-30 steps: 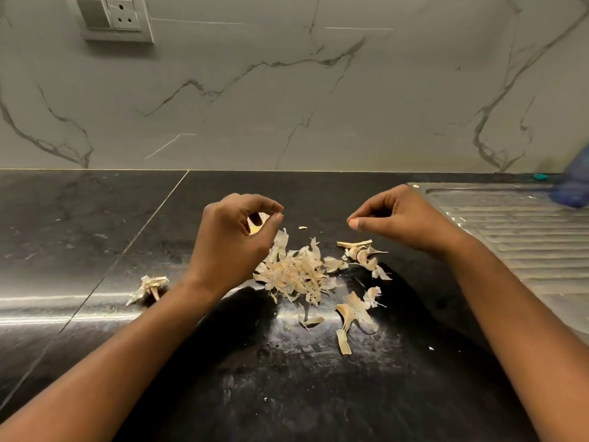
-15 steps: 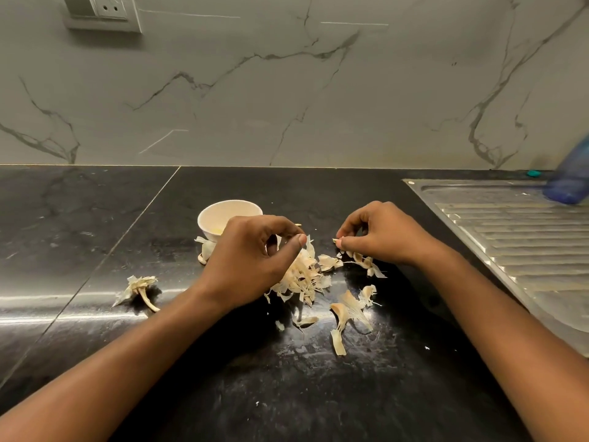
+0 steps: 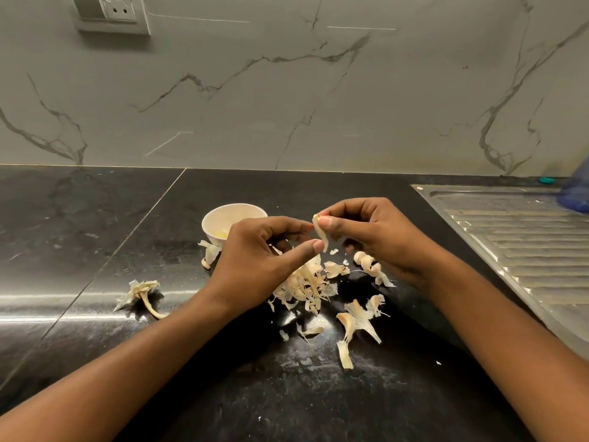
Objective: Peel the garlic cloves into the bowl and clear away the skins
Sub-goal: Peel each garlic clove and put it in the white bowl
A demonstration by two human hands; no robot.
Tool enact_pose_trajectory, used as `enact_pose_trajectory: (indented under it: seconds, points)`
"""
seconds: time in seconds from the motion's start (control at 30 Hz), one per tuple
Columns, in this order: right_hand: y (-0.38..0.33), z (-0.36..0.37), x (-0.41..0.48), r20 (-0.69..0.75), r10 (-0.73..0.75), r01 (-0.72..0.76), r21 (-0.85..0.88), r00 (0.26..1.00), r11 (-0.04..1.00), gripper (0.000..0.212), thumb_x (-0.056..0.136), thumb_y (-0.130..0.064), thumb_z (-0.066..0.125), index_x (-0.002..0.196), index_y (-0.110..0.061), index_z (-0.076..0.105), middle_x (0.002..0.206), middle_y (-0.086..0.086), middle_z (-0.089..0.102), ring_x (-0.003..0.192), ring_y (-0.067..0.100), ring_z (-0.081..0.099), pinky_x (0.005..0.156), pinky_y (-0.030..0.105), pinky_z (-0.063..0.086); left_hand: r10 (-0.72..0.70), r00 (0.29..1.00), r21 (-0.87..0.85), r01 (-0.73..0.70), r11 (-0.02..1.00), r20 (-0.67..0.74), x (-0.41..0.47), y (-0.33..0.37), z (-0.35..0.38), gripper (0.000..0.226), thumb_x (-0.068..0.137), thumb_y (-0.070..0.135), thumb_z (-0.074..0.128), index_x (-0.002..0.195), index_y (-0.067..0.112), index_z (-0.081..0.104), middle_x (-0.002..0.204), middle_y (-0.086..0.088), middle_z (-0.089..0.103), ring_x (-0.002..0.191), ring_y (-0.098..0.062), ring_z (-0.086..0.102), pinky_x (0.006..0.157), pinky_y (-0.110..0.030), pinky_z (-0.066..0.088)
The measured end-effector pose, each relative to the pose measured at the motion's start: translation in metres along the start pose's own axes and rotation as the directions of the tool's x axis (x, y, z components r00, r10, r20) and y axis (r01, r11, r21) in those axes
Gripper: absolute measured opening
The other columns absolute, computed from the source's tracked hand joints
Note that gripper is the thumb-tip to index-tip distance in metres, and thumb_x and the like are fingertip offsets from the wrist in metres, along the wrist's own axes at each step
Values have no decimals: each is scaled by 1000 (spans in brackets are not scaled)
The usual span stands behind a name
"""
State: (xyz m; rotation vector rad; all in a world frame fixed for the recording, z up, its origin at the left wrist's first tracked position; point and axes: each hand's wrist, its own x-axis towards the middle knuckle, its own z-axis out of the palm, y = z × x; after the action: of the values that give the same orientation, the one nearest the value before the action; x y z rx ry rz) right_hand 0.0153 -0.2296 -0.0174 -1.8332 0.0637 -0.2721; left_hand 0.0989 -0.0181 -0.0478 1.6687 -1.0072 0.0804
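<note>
My right hand pinches a pale garlic clove between thumb and fingers, lifted above the counter. My left hand has its fingers curled, and its thumb tip touches the clove's lower end. Beneath both hands a heap of papery garlic skins lies on the black counter. A small white bowl stands just behind my left hand, with something yellowish inside. Unpeeled cloves lie under my right hand.
A bare garlic stem with skins lies to the left. More loose skins are scattered in front of the heap. A steel sink drainboard borders the right, with a blue object on it. The marble wall carries a socket.
My right hand has picked a clove off the counter and raised it. My left hand moved right to meet it, uncovering the bowl.
</note>
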Motion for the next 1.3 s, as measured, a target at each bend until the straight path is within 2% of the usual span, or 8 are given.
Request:
enact_pose_trajectory:
  seconds: [0.13, 0.23, 0.5, 0.67, 0.8, 0.93, 1.1, 1.3]
  points:
    - [-2, 13, -3, 34, -8, 2, 153, 999, 988, 20, 94, -12, 74, 111, -3, 78, 100, 17, 80, 90, 23, 78, 76, 26, 63, 1, 997, -109, -9, 994, -72, 4, -1, -3, 19, 87, 20, 85, 103, 10, 82, 86, 1, 81, 76, -19, 78, 71, -34, 65]
    - [-1, 18, -4, 51, -4, -5, 176, 999, 984, 19, 96, -7, 72, 113, 1, 76, 99, 20, 80, 91, 28, 80, 79, 29, 65, 43, 994, -68, -50, 996, -96, 7, -5, -6, 15, 87, 15, 85, 101, 9, 82, 84, 3, 80, 76, -15, 78, 70, -28, 63]
    - [-4, 17, -5, 14, -39, 38, 53, 999, 998, 18, 97, -7, 72, 112, 2, 77, 98, 19, 81, 91, 34, 80, 80, 34, 67, 13, 1000, -76, -15, 997, -25, 8, -8, -6, 17, 96, 12, 76, 112, 11, 81, 98, 4, 82, 93, -13, 79, 86, -32, 62]
    - [-4, 18, -6, 16, -20, 20, 24, 1000, 1000, 17, 95, -9, 76, 109, 0, 79, 94, 16, 81, 88, 32, 80, 78, 32, 66, -83, 994, -152, 73, 986, -65, 7, -9, -4, 17, 91, 12, 80, 108, 9, 82, 93, 0, 82, 87, -16, 80, 82, -34, 65]
    - [-3, 18, -6, -2, -20, 20, 11, 1000, 1000, 16, 93, -8, 78, 106, 0, 80, 92, 16, 81, 86, 32, 80, 77, 32, 67, -102, 993, -195, 89, 977, -54, 7, -9, -5, 19, 89, 13, 82, 107, 7, 82, 92, -2, 82, 87, -21, 80, 83, -40, 65]
    - [-3, 18, -5, -14, -22, 22, 5, 1000, 1000, 14, 94, -8, 77, 105, 0, 80, 93, 17, 81, 88, 34, 80, 78, 34, 67, -128, 992, -224, 125, 967, 2, 6, -8, -4, 23, 87, 9, 82, 109, 6, 81, 96, -4, 82, 91, -21, 80, 86, -37, 65]
    - [-5, 17, -7, 11, -20, 20, 24, 1000, 1000, 18, 93, -10, 79, 108, -1, 80, 95, 18, 81, 90, 35, 80, 79, 36, 67, -143, 988, -290, 122, 949, -53, 6, -6, -5, 19, 86, 6, 83, 105, 3, 81, 90, -7, 82, 86, -26, 80, 82, -40, 66]
    - [-7, 20, -7, 9, -3, 3, -27, 1000, 1000, 16, 91, -11, 80, 103, 0, 79, 87, 15, 81, 83, 30, 80, 72, 30, 66, -188, 981, -305, 164, 938, -53, 5, -4, -4, 18, 86, 7, 83, 104, 5, 81, 89, -8, 82, 84, -26, 80, 81, -38, 66]
